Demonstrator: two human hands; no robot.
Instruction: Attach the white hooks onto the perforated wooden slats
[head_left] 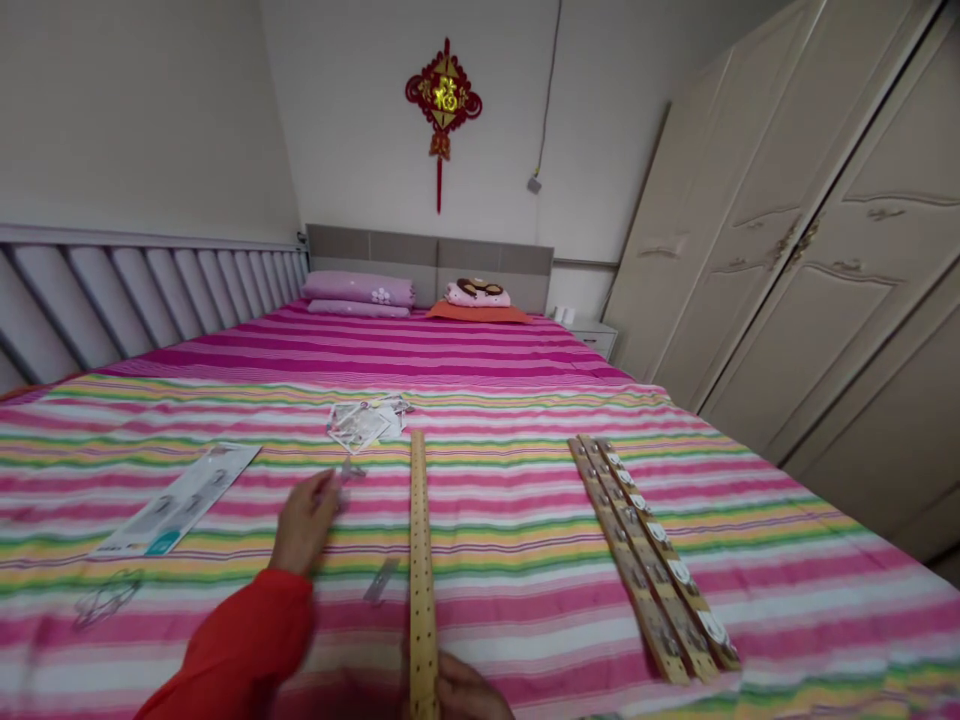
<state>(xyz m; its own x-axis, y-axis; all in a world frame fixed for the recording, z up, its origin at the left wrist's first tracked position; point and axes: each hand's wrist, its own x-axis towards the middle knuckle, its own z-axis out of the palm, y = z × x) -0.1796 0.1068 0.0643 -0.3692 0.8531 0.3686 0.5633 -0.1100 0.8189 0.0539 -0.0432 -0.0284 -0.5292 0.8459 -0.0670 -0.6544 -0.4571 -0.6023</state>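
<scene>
My left hand (306, 522), in a red sleeve, is over the bed with fingers and thumb drawn together. By its fingertips is a small clear or shiny piece (351, 470), too blurred to name. A long narrow wooden strip (420, 530) with rows of small holes points away from me. Around its near end curl the fingers of my right hand (466, 690), partly cut off by the frame's bottom edge. Left of the strip lies a small greyish flat piece (382, 580). Beyond my left hand is a pile of small clear packets (367, 420).
Three wooden strips with metal fittings (637, 550) lie side by side at right. At left are a printed white sheet (180, 500) and a thin wire-like tangle (109, 597). The striped bed cover (525, 560) spreads below, with a slatted rail (150, 290) along the left.
</scene>
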